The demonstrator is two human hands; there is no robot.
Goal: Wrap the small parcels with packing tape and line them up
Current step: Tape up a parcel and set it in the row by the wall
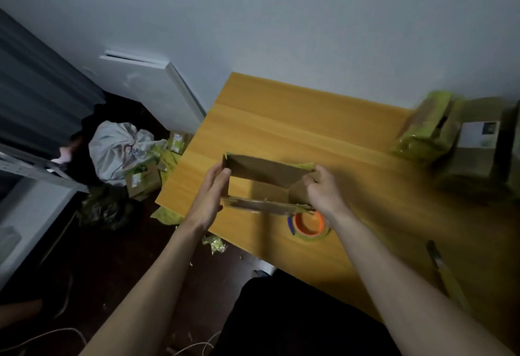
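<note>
The left hand lies flat and open-fingered against one end of an open brown cardboard box; the right hand pinches the opposite end wall. The box sits near the front of the yellow wooden table, apparently empty, so probably light; its thin walls should flex, favouring support at the corners. A packing-tape roll with an orange core lies just beside the right wrist. Green-taped parcels stand well apart.

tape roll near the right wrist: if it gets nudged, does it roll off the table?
Probably not: the tape roll lies flat on the table, so a nudge should slide it rather than roll it. It looks light, with an open core, so it would shift easily. It sits fairly near the table's front edge.
</note>
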